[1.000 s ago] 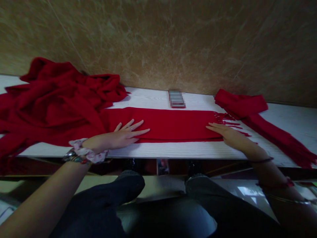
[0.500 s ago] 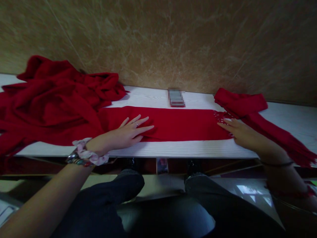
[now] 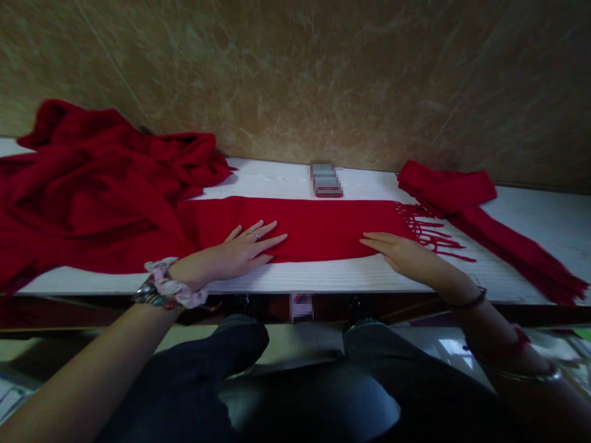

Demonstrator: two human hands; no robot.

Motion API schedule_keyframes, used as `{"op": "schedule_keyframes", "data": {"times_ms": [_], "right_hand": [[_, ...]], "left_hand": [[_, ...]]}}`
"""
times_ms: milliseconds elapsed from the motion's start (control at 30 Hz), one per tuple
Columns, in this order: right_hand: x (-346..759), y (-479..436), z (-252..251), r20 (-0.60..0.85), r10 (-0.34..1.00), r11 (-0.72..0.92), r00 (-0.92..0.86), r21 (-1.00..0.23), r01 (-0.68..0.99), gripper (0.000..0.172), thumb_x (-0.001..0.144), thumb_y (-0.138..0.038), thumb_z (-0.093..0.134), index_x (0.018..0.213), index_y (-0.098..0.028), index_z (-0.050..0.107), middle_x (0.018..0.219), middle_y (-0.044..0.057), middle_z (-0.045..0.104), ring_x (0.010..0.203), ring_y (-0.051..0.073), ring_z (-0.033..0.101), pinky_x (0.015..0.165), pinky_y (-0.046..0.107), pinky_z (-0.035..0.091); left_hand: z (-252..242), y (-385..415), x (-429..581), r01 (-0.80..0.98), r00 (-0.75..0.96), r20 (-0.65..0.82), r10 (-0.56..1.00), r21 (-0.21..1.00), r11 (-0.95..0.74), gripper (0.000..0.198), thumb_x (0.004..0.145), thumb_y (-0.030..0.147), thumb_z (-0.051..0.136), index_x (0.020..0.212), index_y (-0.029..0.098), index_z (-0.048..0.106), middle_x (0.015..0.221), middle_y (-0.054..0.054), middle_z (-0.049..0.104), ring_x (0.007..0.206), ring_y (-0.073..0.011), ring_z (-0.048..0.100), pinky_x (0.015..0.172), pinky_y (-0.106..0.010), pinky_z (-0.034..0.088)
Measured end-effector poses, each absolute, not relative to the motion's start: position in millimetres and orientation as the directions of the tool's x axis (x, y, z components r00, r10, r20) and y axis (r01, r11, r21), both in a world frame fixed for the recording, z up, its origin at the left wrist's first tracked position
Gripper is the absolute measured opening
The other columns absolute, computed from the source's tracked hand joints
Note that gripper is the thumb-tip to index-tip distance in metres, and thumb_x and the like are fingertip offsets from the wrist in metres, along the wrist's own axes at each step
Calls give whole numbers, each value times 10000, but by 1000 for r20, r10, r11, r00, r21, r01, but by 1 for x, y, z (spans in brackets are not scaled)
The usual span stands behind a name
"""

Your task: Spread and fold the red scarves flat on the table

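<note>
A red scarf (image 3: pixel 318 227) lies flat in a long strip across the white table, its fringed end pointing right. My left hand (image 3: pixel 242 249) rests on the strip with fingers spread, pressing nothing between them. On the scarf's near edge, left of the fringe, lies my right hand (image 3: pixel 399 252), fingers stretched out and close together. At its left the strip runs under or into a heap of crumpled red cloth (image 3: pixel 106 172); where one ends and the other begins I cannot tell. Another red scarf (image 3: pixel 489 227), folded and bent, lies beyond my right hand.
A small blurred-out rectangular object (image 3: pixel 326 179) sits behind the strip on the white table (image 3: pixel 277 178). A brown marbled wall (image 3: pixel 295 80) rises along the table's back. Below the front edge are my knees and another blurred object (image 3: pixel 301 307).
My right hand has moved left from the fringe onto the scarf, uncovering the fringe strands, which now lie spread to the right. My left hand has stayed nearly in place.
</note>
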State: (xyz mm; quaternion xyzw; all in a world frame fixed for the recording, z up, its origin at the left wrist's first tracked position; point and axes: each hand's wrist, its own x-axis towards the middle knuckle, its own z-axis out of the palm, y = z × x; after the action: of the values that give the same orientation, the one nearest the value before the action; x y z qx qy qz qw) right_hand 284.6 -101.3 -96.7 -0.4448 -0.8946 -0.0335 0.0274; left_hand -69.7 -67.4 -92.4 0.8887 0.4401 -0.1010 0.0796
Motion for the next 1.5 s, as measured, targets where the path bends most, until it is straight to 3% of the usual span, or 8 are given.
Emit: {"op": "schedule_keyframes", "data": {"times_ms": [167,433,567,733,1033,1300,1500], "right_hand": [[292,-102,-97,113,811,571,-575,68,818,632,714,73,307,1254,-154,544,1284,74,563,1170,175,530,1009,358,425],[299,-103,-98,141,766,628,-628,49,777,411,845,-79,371,1186,-117,597,1234,110,596,1151,195,547,990,365,450],[308,-102,-104,191,769,612,-610,55,789,444,821,-42,377,1178,-181,603,1210,60,617,1113,162,573,975,340,465],[321,-101,-114,255,783,575,-567,50,817,479,803,4,326,1170,-134,602,1179,80,632,1090,151,587,965,323,468],[332,-103,-107,231,768,612,-597,10,791,490,790,-5,343,1172,-162,607,1195,51,622,1097,146,578,968,300,462],[336,-113,-97,362,753,579,-550,32,815,490,834,-28,322,1243,-161,555,1272,78,562,1180,193,517,1010,393,435],[331,-111,-109,235,755,632,-612,-12,775,483,804,-33,338,1161,-197,620,1180,44,635,1144,167,546,989,356,455]], "left_hand": [[-92,-66,-71,811,575,-252,778,47,-584,518,940,412,305,1438,316,202,1532,-50,75,1396,-292,72,1070,-568,183],[-92,-65,-73,813,576,-249,779,75,-577,520,938,410,314,1437,300,216,1529,-51,62,1394,-303,58,1075,-568,172],[-95,-64,-75,794,606,-217,765,100,-600,515,936,440,313,1430,322,229,1526,-46,71,1390,-314,79,1067,-579,181],[-92,-65,-75,806,588,-232,775,90,-584,484,940,458,307,1412,366,253,1531,-24,63,1389,-329,64,1056,-615,142],[-90,-67,-74,834,545,-267,795,76,-546,469,941,457,303,1403,399,248,1535,-14,39,1382,-373,41,1017,-670,135],[-91,-65,-77,836,544,-263,797,89,-541,483,934,448,304,1410,411,226,1540,-10,54,1385,-366,44,1025,-655,143],[-91,-64,-82,846,530,-256,808,93,-525,492,927,390,331,1407,418,225,1538,-17,82,1380,-379,61,1008,-669,138]]}}
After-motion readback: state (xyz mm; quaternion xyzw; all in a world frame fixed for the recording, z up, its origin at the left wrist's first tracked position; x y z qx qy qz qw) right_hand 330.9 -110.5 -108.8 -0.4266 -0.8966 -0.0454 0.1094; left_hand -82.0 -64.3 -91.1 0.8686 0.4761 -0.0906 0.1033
